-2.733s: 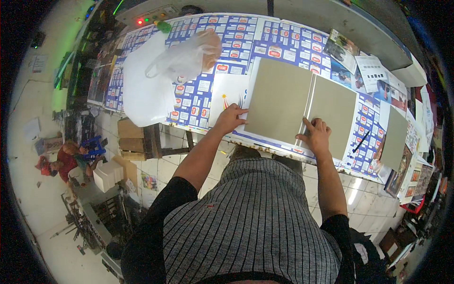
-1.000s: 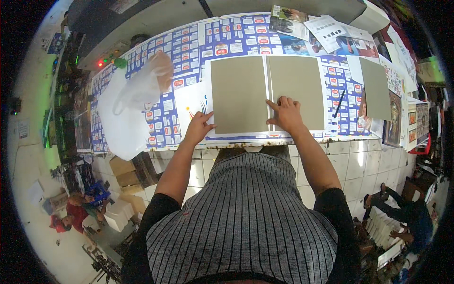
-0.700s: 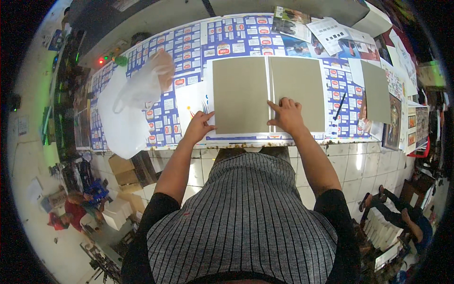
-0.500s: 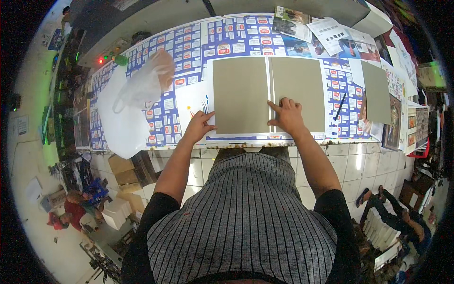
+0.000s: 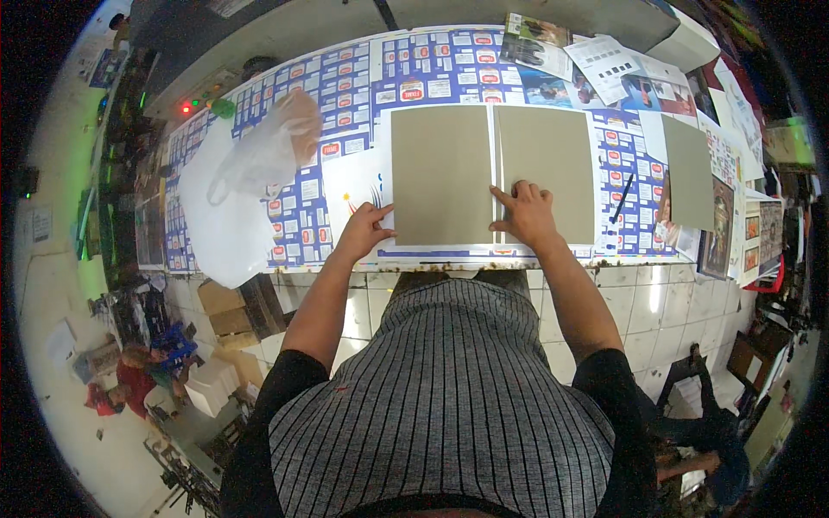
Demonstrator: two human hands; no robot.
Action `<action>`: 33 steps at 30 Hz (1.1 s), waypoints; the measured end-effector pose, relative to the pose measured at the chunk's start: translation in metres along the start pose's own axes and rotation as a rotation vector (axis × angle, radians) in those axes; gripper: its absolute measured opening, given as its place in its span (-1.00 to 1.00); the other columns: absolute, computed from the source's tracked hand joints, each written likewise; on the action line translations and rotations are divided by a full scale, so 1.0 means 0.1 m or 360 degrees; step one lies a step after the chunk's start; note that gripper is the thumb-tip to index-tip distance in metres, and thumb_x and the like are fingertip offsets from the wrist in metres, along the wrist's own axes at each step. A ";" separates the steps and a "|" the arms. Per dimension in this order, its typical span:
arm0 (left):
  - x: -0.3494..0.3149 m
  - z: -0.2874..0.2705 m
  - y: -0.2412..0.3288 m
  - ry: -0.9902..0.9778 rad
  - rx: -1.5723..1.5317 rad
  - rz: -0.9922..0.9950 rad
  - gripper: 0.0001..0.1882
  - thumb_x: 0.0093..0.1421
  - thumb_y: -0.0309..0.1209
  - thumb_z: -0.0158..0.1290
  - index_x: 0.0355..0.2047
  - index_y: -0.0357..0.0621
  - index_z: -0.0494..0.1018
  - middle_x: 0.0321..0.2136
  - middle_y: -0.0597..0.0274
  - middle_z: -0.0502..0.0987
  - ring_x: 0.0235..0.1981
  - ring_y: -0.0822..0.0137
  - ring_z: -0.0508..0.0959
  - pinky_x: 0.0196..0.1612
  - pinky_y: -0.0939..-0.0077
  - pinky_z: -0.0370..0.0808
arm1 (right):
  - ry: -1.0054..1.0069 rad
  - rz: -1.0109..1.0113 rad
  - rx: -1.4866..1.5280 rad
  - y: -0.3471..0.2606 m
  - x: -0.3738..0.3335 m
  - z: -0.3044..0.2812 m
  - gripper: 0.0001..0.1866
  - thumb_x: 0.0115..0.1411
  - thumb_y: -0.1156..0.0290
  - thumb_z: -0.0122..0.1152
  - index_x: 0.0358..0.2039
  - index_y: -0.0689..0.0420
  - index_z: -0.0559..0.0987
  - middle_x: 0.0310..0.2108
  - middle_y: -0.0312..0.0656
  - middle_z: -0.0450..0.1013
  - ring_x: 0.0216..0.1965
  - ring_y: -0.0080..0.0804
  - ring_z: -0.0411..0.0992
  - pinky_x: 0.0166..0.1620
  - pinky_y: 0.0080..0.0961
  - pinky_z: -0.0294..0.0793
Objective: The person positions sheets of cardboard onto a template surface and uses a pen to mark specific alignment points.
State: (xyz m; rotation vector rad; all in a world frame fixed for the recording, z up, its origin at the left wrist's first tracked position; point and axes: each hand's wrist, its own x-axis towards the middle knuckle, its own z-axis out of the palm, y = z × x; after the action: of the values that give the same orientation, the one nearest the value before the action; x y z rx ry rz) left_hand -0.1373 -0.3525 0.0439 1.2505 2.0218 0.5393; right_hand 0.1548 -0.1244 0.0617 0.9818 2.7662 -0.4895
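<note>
Two greyish-brown boards lie side by side on a white sheet (image 5: 458,250), with a narrow white strip between them. At the left board's (image 5: 442,173) lower left edge is my left hand (image 5: 367,229), its forefinger and thumb stretched apart against that edge. My right hand (image 5: 527,211) rests on the lower left part of the right board (image 5: 553,147). Its forefinger and thumb reach across the strip to the left board's right edge. The fingers of both hands are spread, and neither hand grips anything.
Blue-and-white printed sheets (image 5: 341,86) cover the table. A white plastic bag (image 5: 229,216) lies at the left, a black pen (image 5: 623,198) right of the boards. Another grey board (image 5: 688,173) lies farther right, with printed papers (image 5: 602,65) at the back. A cardboard box (image 5: 224,311) stands on the floor.
Both hands keep their places at the boards. The person at the lower right has moved nearer to me. The whole view has shifted very slightly.
</note>
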 end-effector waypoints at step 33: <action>0.00 -0.06 0.14 -0.0015 0.0157 -0.0039 -0.33 -0.05 -0.40 0.38 0.14 0.05 0.48 -0.35 0.15 0.35 -0.36 0.24 0.45 -0.20 0.38 0.46 | 0.0107 -0.0061 0.0133 0.19 0.02 0.16 -0.20 0.00 -0.12 0.36 0.28 -0.30 0.38 -0.10 -0.20 0.32 0.03 -0.24 0.30 0.12 -0.06 0.16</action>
State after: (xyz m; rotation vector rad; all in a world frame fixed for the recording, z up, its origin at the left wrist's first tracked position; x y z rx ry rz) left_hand -0.1332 -0.3459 0.0569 1.2821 2.0749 0.4258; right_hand 0.1661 -0.1147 0.0414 0.9826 2.8499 -0.5932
